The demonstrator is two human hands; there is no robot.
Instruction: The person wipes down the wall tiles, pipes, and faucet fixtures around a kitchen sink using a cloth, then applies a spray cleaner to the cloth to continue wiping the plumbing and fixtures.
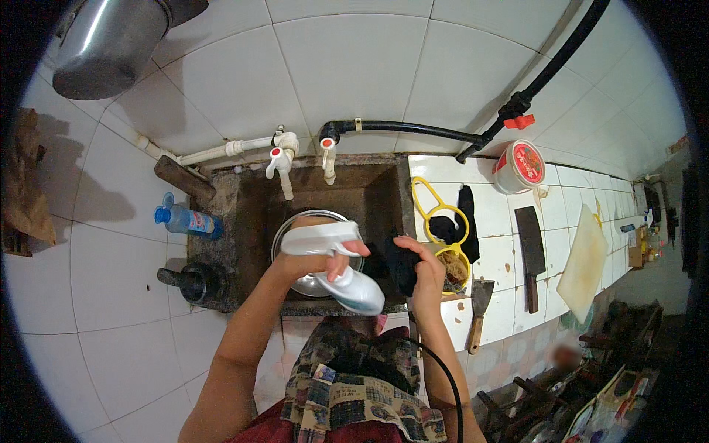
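Observation:
My left hand (335, 263) is closed round the neck of a white spray bottle (360, 293), tilted over the front of a dark stone sink (255, 194). In my right hand (426, 268) is a black cloth item (401, 266), held just right of the bottle. Beneath my left hand a round metal basin (279, 232) stands in the sink, partly hidden. Right of the sink lie a yellow plastic holder (467, 227) with two rings, a black cloth (468, 221) and a brown scrubber (453, 263) in the lower ring.
Two taps (281, 166) (328, 160) project over the sink. A blue bottle (196, 221) and a stone mortar (194, 282) stand at left. On the tiled counter are a lidded tub (507, 171), a scraper (479, 310), a cleaver (530, 243) and a cutting board (584, 263).

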